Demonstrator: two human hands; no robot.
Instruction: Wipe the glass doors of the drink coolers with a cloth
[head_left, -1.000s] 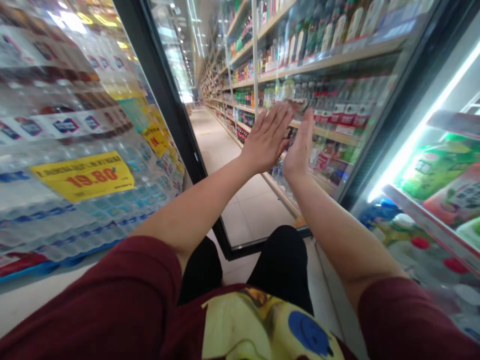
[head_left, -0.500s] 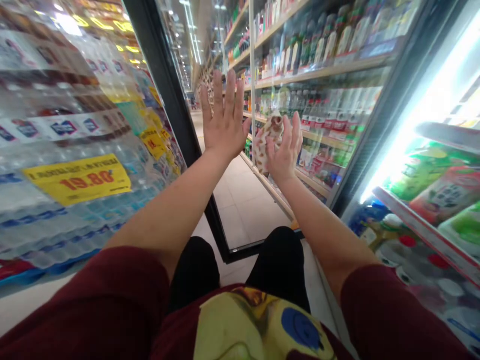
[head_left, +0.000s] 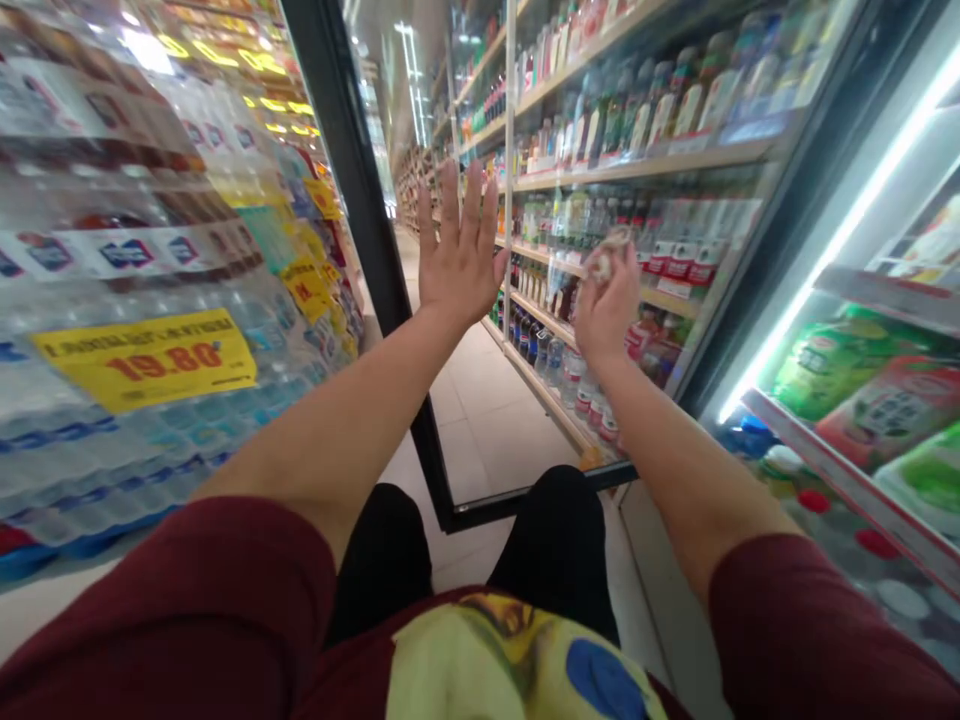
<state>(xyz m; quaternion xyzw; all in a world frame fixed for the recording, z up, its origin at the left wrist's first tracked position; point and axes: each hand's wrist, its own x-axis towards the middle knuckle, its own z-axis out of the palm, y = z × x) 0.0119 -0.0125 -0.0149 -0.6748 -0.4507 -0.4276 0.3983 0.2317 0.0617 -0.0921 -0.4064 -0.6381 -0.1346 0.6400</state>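
A glass cooler door [head_left: 442,512] with a black frame stands swung open in front of me. My left hand [head_left: 460,255] lies flat against its pane, fingers spread and pointing up. To the right, my right hand [head_left: 606,315] is closed around a bunched white cloth with a brown pattern [head_left: 604,262], at the pane. Most of the cloth is hidden behind my fingers, and motion blurs it a little.
Stacked bottle packs [head_left: 97,250] with a yellow price sign [head_left: 150,355] rise close on the left. Shelves of bottles [head_left: 675,160] show through the glass. On the right, a lit cooler shelf [head_left: 847,460] holds green and red packages. My knees are below the door.
My right hand has moved right across the pane with the cloth, which is now more crumpled. My left hand stays flat on the glass, and the door appears shifted slightly right.
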